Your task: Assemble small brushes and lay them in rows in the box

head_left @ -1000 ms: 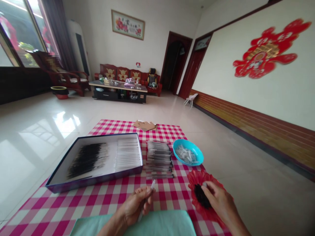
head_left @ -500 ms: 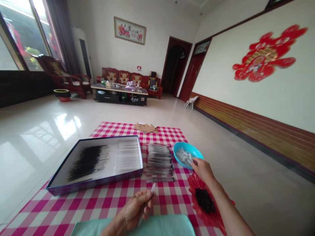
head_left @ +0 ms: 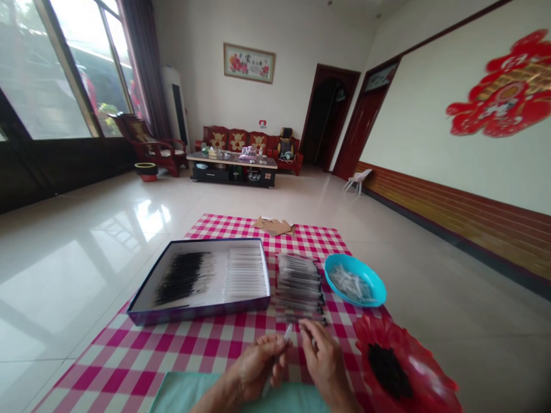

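My left hand (head_left: 258, 367) is closed around a thin clear pen barrel (head_left: 284, 334) whose tip points up and away. My right hand (head_left: 321, 358) sits right beside it, fingers pinched together near the barrel's tip; what they hold is too small to make out. Both hands hover over the red-and-white checked cloth (head_left: 202, 350). Just beyond them lies a stack of clear pen barrels (head_left: 298, 281). A blue bowl (head_left: 344, 265) of small clear parts stands to the right, and a red flower-shaped dish (head_left: 413, 361) with a heap of small black parts lies nearer me.
A shallow purple-edged box (head_left: 202, 312) with rows of black and clear pen parts lies at the left of the cloth. Cardboard scraps (head_left: 273, 225) rest at its far edge. A teal cushion (head_left: 181, 396) lies under my wrists. Glossy tiled floor surrounds the cloth; sofa and coffee table (head_left: 235, 166) stand far back.
My right hand went from the red dish to the blue bowl, then came back next to my left hand. The view has swung left, shifting everything rightward.
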Demonstrator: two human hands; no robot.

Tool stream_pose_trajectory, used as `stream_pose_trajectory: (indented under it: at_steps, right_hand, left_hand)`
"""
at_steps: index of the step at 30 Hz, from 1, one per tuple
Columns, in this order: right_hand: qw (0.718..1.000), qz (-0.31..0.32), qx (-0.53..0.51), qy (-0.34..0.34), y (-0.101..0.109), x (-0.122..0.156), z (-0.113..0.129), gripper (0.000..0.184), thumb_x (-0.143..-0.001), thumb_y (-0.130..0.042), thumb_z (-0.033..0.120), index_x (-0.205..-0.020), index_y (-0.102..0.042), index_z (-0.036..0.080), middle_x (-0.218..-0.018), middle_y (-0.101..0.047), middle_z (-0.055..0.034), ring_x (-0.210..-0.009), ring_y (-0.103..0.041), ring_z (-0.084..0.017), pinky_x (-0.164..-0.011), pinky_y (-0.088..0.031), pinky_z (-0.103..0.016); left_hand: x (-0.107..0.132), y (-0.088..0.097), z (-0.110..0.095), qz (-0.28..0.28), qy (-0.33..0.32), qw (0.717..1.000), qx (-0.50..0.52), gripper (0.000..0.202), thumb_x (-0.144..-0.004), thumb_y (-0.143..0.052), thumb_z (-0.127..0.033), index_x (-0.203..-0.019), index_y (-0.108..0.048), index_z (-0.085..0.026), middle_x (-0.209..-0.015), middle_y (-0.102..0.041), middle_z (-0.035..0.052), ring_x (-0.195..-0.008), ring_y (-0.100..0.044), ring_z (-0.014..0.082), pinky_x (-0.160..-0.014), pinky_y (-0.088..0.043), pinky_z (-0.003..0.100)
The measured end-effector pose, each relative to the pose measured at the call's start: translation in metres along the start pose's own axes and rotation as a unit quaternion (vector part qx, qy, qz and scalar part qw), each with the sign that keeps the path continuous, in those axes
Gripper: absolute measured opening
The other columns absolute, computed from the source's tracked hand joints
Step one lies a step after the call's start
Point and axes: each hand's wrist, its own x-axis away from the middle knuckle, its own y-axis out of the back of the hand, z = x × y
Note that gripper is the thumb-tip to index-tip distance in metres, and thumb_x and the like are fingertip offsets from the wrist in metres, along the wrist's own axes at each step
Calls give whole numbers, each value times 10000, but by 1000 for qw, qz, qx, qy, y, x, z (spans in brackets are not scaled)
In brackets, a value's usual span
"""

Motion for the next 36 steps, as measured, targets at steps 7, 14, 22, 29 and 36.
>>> stream_pose_trajectory:
  at_steps: [7, 14, 22, 29, 36]
  right_hand:
    - [1000, 2, -17, 19, -22, 22, -18, 242, -896, -441, 275, -969, -661, 206, -875, -718, -87, -804, -695, -229, -692, -577, -324]
    - [999, 13, -24, 19, -22, 21, -20, 227, -885, -443, 240, -983, -646, 208, -862, -711, -81, -790, -692, -219, -679, -573, -304]
    - [998, -25, -60, -17, -24, 19, -16, 240, -892, -425, 290, -925, -657, 236, -814, -701, -64, -747, -687, -219, -645, -562, -303]
    - [998, -3, -61, -18, -21, 18, -14, 209, -872, -459, 253, -932, -657, 224, -806, -702, -56, -746, -687, -207, -649, -560, -277]
    - [996, -92, 15, -12, -18, 17, -27, 228, -883, -433, 209, -1012, -620, 181, -914, -691, -112, -857, -663, -224, -730, -553, -336]
  left_hand:
    - [12, -16, -32, 18, -63, 988, -143, 306, -727, -658, -433, -771, -602, -136, -619, -553, 1, -454, -458, 71, -417, -331, 187]
    - [-17, 9, -168, -229, -222, 579, -750, 258, -865, -463, -312, -908, -678, -176, -857, -637, 39, -795, -573, 165, -734, -410, 255]
    - [-73, 41, -180, -244, -159, 466, -836, 189, -822, -513, -202, -885, -690, -192, -974, -615, 89, -969, -533, 232, -770, -422, 305]
    - [-80, 46, -180, -249, -143, 425, -859, 221, -805, -532, -182, -975, -670, -209, -1034, -595, 81, -1021, -496, 230, -793, -418, 305]
    - [-78, 45, -182, -246, -165, 418, -859, 126, -798, -556, -183, -831, -676, -167, -942, -612, 99, -942, -527, 243, -734, -425, 312]
